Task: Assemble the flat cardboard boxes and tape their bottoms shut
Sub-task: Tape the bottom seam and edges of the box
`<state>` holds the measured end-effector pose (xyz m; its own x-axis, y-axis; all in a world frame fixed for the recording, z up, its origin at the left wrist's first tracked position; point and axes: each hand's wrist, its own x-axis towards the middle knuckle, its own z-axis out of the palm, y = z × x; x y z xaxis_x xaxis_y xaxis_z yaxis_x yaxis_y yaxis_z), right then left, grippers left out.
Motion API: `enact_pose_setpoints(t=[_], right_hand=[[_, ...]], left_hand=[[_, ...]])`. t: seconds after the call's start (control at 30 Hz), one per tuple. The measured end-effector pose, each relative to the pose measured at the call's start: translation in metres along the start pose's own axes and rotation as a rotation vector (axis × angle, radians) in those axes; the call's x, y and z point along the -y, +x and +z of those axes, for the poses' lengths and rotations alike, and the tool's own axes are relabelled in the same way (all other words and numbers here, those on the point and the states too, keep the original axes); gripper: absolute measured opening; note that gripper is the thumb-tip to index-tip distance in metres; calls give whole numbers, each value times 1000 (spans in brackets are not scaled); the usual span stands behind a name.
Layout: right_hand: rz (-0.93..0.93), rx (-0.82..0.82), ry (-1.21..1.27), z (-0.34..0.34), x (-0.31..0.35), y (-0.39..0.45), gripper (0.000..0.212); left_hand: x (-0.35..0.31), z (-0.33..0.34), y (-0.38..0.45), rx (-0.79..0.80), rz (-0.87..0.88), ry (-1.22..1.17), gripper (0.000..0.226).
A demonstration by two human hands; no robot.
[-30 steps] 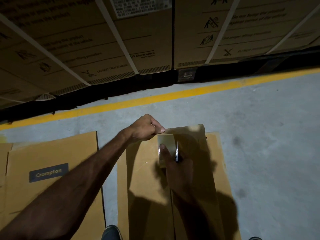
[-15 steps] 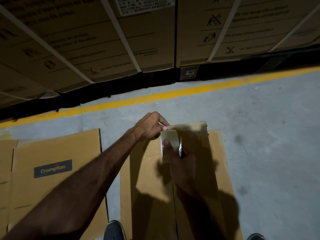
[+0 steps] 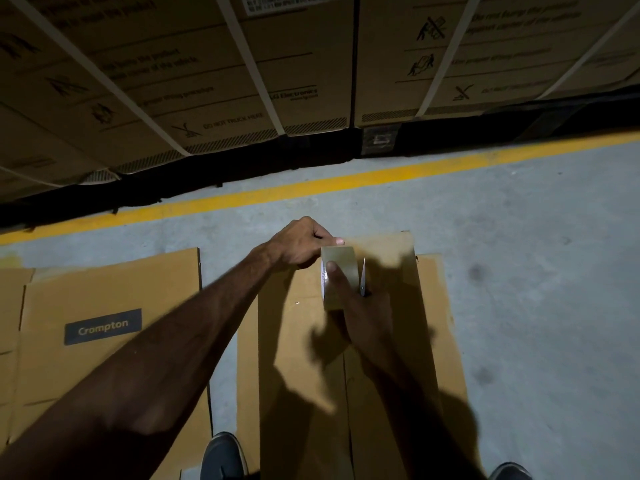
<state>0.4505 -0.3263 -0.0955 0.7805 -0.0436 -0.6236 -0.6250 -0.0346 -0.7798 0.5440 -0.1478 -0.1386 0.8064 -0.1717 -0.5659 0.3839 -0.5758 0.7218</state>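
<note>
At the far left a flattened cardboard box (image 3: 104,341) lies on the grey concrete floor (image 3: 519,254), printed with a dark "Crompton" label (image 3: 103,326). Beside it, near the bottom edge, a dark shoe (image 3: 223,453) shows.

The left hand (image 3: 299,245) reaches forward over the box being worked on, fingers curled into a loose fist with the thumb tip pressed toward the forefinger, pinching at the far upper edge of the brown packing-tape roll (image 3: 341,277). What exactly lies between thumb and finger is too small to make out; it looks like the free end of the tape.

The roll sits over the far end of the cardboard box (image 3: 301,358), whose centre seam runs toward the camera. The right hand (image 3: 367,317), mostly in shadow, grips the roll from the near side, its thumb laid flat across the roll's outer face and the other fingers curled behind. A thin pale blade-like edge (image 3: 362,277) stands just at the roll's right side.

Beyond, a yellow floor line (image 3: 381,174) runs before strapped LG Electronics cartons (image 3: 242,81).
</note>
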Motion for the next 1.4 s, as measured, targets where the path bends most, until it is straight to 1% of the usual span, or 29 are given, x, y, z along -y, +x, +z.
enact_pose_setpoints(t=[0.1,0.17,0.27,0.33,0.4,0.47,0.53,0.6,0.63,0.8,0.87,0.93,0.97,1.07,1.13,1.2,1.27,1.4], right_hand=[[-22,-10,-24,0,-5,-4,54],[-45,-20,-27,1,-9,-7,54],[-90,-4,-59,0,-16,-9,54],[-104,-8,-89,-2,-20,-11,50],[-116,-20,-115,-3,-25,-14,45],[-145,-29,-119,-4,-31,-17,41],[-173,-39,-127,-5,-35,-20,39],[-196,-35,-148,-4,-34,-22,38],[-208,-36,-162,-3,-34,-22,38],[-194,-54,-204,-3,-31,-23,41],[-195,-68,-186,-2,-33,-23,50],[-163,-108,-141,-2,-34,-25,59],[-144,-121,-128,-3,-35,-28,59],[-168,-95,-209,-15,-45,-48,53],[-206,-55,-245,-27,-54,-66,54],[-191,-4,-241,-37,-64,-84,53],[-162,22,-234,-46,-75,-103,48],[-209,46,-206,-66,-104,-139,42]], left_hand=[[-4,1,0,54,18,26,43],[-3,4,2,63,58,34,48],[2,7,6,58,74,43,49],[6,9,10,13,80,93,42],[8,10,13,-70,80,133,27],[12,13,16,-128,100,156,25],[13,15,17,-146,90,191,31],[11,15,16,-111,77,194,47],[8,14,16,-90,73,194,50],[-4,8,19,-44,-29,347,52],[-8,7,20,-43,-53,405,53],[-9,8,21,-64,-58,448,53],[-8,10,21,-79,-56,447,53],[-1,15,19,-145,-45,382,54],[2,17,17,-189,-44,363,55],[0,17,15,-243,-39,357,55],[-3,16,11,-271,-17,373,53],[-4,20,6,-363,16,450,53]])
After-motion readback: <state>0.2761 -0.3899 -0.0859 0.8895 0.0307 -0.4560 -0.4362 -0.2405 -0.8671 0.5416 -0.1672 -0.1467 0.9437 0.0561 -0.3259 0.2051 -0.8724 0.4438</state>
